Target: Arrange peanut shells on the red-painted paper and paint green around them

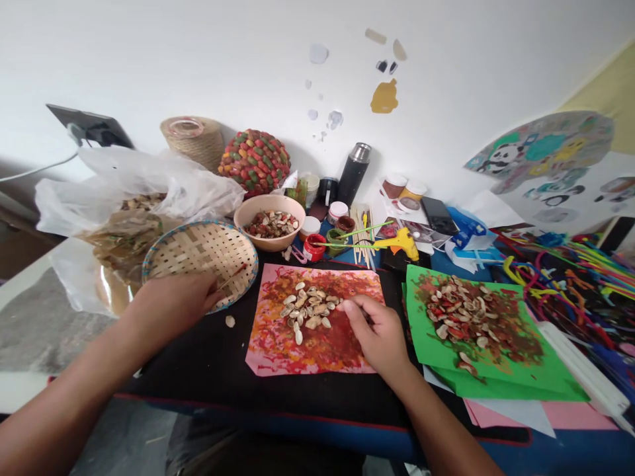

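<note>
My left hand (173, 303) grips the near rim of a woven bamboo basket (198, 254) that stands tilted at the left; a thin stick with a red tip pokes out by its fingers. My right hand (377, 327) rests curled on a pink sheet (278, 354) smeared with red and orange paint, its fingertips pinched at the right edge of a pile of pistachio shells (307, 309). What the fingers hold is too small to tell. One loose shell (230, 321) lies on the black mat between the hands.
A green sheet (546, 377) with painted shells lies to the right. Behind are a bowl of shells (270, 221), a shell-covered ball (255, 162), paint pots, a yellow glue gun (399, 243), a flask (354, 173), a phone, plastic bags at left, pipe cleaners at right.
</note>
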Demonstrator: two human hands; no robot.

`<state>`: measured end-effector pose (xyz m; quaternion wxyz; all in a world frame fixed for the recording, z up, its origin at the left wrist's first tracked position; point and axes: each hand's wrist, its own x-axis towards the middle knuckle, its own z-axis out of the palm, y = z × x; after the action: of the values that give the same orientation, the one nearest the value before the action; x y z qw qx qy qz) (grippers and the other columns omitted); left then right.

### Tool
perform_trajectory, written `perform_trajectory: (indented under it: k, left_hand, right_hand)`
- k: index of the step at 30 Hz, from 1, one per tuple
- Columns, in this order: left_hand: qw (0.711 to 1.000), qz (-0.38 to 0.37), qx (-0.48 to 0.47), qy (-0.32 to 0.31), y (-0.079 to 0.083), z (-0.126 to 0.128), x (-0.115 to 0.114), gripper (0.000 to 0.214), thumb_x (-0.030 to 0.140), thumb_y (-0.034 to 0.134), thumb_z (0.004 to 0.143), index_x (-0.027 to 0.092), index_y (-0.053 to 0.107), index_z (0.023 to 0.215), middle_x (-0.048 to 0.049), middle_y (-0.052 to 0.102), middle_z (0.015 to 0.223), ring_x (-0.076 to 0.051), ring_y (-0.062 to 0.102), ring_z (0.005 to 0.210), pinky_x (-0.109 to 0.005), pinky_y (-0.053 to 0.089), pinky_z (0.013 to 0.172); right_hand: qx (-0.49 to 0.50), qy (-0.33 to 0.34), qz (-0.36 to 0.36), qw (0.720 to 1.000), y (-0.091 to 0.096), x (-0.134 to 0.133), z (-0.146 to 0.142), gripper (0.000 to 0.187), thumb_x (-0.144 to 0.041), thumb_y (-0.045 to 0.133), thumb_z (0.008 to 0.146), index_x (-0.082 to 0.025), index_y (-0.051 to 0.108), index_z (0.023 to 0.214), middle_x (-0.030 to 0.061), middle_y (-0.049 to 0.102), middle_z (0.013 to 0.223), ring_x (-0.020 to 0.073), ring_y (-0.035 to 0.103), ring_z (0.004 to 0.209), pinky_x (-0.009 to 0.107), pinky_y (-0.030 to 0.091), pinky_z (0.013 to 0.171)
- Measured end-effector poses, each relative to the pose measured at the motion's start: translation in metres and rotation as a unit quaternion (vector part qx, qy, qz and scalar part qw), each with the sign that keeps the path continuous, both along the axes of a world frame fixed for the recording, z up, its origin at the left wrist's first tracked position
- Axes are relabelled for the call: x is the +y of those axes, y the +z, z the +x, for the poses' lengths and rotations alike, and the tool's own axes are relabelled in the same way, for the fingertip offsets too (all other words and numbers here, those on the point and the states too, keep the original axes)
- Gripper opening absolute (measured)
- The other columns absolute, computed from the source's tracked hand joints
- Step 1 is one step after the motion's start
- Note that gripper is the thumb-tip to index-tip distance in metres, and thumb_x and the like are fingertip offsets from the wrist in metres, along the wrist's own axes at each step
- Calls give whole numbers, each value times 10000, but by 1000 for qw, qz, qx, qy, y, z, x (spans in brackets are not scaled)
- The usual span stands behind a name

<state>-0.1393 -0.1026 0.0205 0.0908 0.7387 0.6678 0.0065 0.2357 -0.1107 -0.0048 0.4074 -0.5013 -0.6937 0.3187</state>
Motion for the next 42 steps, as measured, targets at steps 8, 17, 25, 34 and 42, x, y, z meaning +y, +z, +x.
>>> perform_trajectory:
  k: [8, 17, 25, 34, 42]
  left_hand:
    - [996, -1, 86, -6, 30, 61, 1, 410, 504, 460, 1090, 223, 749, 1013, -84, 806, 902, -276, 723, 760, -316, 402, 634]
    - [960, 0, -51, -274, -8, 161, 31, 199, 291, 598, 1082, 192, 741, 1177, -126, 732, 1159, -289, 698, 1098, -421, 558, 974]
    - [952, -1, -11, -305, -14, 167, 36, 165, 287, 623, 1078, 183, 750, 1084, -116, 691, 1122, -288, 663, 1086, -423, 531, 974]
    - [950, 32, 11, -309, -14, 168, 34, 203, 256, 573, 1080, 176, 740, 997, -123, 691, 1066, -293, 666, 1042, -444, 532, 935]
    - [949, -11, -80, -305, -12, 160, 40, 175, 266, 600, 1075, 193, 746, 1012, -97, 714, 1066, -258, 668, 1034, -393, 527, 943]
  right_hand:
    - [13, -54, 60, 997, 4, 25, 9, 344, -438, 618, 1078, -217, 831, 924, 47, 832, 810, 194, 733, 655, 270, 556, 624]
    - [-9, -66, 97, 993, -17, 28, 17, 312, -391, 603, 1079, -231, 816, 919, 68, 858, 874, 214, 777, 718, 293, 577, 695]
    - [20, -105, 118, 987, -8, 25, 26, 317, -384, 593, 1093, -225, 817, 936, 44, 814, 820, 180, 720, 668, 265, 552, 670]
    - [70, -142, 101, 982, -4, 22, 30, 348, -433, 600, 1088, -211, 817, 929, 53, 808, 797, 191, 713, 670, 279, 544, 631]
    - [107, -169, 91, 975, -4, 22, 30, 394, -500, 605, 1093, -215, 801, 902, 43, 766, 758, 194, 681, 670, 279, 521, 594]
